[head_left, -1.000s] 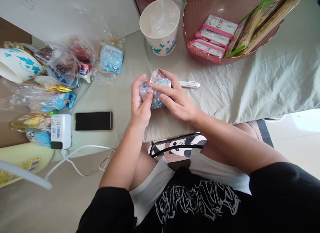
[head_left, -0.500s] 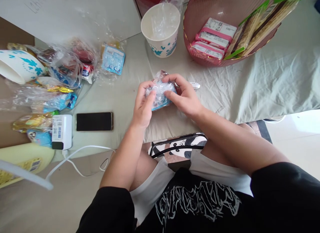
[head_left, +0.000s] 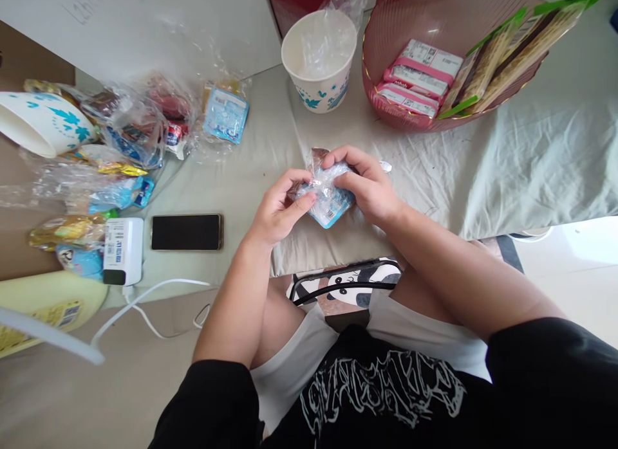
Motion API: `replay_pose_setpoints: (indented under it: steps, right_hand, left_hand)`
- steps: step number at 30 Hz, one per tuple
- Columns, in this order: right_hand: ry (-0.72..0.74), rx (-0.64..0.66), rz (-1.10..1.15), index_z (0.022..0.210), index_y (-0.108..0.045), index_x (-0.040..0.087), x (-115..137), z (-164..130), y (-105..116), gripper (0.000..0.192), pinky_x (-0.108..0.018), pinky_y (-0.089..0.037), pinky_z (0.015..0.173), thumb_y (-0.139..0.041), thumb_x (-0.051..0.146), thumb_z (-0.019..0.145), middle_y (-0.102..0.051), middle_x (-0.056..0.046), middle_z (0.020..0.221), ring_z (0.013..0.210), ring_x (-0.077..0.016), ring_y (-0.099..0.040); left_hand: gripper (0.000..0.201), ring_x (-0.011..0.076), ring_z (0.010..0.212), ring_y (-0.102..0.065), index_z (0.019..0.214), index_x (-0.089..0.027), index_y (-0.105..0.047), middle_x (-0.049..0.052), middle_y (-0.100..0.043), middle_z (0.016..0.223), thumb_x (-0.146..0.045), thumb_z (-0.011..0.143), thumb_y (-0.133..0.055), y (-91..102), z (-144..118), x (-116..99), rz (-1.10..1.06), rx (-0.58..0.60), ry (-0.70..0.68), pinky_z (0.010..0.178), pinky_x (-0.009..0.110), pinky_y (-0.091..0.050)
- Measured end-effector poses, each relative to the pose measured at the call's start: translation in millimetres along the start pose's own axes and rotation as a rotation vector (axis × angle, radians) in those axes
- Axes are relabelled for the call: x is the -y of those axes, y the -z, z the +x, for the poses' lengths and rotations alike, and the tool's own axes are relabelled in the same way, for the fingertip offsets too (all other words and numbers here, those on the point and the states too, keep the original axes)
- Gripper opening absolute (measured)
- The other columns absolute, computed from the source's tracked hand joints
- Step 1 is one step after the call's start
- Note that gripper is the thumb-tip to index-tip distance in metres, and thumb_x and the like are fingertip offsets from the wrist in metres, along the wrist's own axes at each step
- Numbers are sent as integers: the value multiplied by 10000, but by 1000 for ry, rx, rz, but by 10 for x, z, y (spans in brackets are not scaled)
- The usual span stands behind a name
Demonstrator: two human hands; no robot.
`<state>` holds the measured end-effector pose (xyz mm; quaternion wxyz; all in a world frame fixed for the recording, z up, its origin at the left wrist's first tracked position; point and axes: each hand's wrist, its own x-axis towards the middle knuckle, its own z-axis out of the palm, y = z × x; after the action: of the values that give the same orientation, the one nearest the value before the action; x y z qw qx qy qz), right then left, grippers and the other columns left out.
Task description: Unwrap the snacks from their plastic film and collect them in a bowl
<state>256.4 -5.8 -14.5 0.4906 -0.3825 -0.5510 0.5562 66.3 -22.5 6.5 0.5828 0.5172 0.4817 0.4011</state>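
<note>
Both of my hands hold a small blue snack packet point(head_left: 328, 201) wrapped in a crinkled clear plastic bag, just above the cloth-covered table point(head_left: 483, 172). My left hand point(head_left: 277, 208) grips its left side with thumb and fingers pinched. My right hand point(head_left: 369, 188) closes over its top and right side. A white pen point(head_left: 385, 167) lies on the cloth behind my right hand, mostly hidden.
A paper cup point(head_left: 318, 60) lined with plastic and a pink basket point(head_left: 434, 56) of packets stand at the back. Bagged snacks point(head_left: 130, 127), a tipped cup point(head_left: 41, 121), a black phone point(head_left: 187, 232) and a white charger point(head_left: 123, 251) with cable lie at the left.
My hands turned the packet over and lowered it slightly; its blue label side now faces down toward me. My right hand has shifted over the top of it.
</note>
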Motion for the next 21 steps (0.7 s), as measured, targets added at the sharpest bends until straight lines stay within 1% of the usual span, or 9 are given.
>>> replay_pose_setpoints:
  steps: [3,6,9,12,15,18,19,21]
  right_hand:
    - [-5,-14,24,948,-623,210,1,0,2,186,-325,-515,728,-577,291,787,-630,-20,915,821,-177,-580]
    - [-5,-28,40,934,-620,209,2,4,3,186,-321,-517,728,-576,290,773,-631,-18,908,822,-176,-581]
    - [-3,-30,38,943,-619,207,-1,7,8,181,-320,-520,735,-576,288,788,-634,-17,914,827,-175,-585]
    - [23,-22,-7,987,-626,208,-5,-1,20,187,-340,-535,773,-571,308,839,-648,-24,951,856,-182,-599]
    - [120,-43,-147,1061,-647,229,-1,-25,29,228,-402,-545,895,-586,362,886,-677,-47,1056,978,-217,-623]
    - [268,-81,-302,1143,-672,252,2,-53,22,287,-472,-505,1032,-595,422,925,-679,-80,1200,1157,-263,-610]
    - [307,-82,-332,1177,-672,256,-1,-59,16,309,-484,-496,1053,-583,435,941,-675,-86,1234,1193,-271,-604]
    - [343,-79,-364,1254,-651,263,-12,-64,5,350,-477,-509,1046,-540,440,974,-666,-89,1282,1203,-266,-612]
  left_hand:
    - [318,157,733,-546,942,-264,-685,10,-631,887,-459,747,-844,-14,-10,11,-23,3,12,677,267,-454]
    - [311,135,688,-516,953,-268,-686,3,-609,868,-491,781,-818,-24,-4,28,-22,29,-16,658,262,-444]
    - [332,116,638,-481,950,-264,-684,-8,-589,825,-535,796,-798,-16,36,69,20,75,-93,616,254,-430]
    - [347,106,606,-466,940,-256,-682,-14,-584,791,-566,813,-775,11,90,121,69,87,-185,576,248,-419]
    - [307,110,630,-514,949,-259,-695,-4,-619,829,-548,857,-740,49,123,154,96,34,-252,581,248,-445]
    - [266,117,672,-562,948,-267,-720,8,-660,889,-520,869,-741,86,128,165,106,-32,-327,597,249,-466]
    - [256,115,674,-567,944,-269,-727,9,-669,904,-513,871,-742,97,126,167,107,-46,-347,596,248,-469]
    - [249,112,669,-572,943,-273,-734,10,-674,916,-512,873,-742,121,126,177,117,-77,-376,595,249,-476]
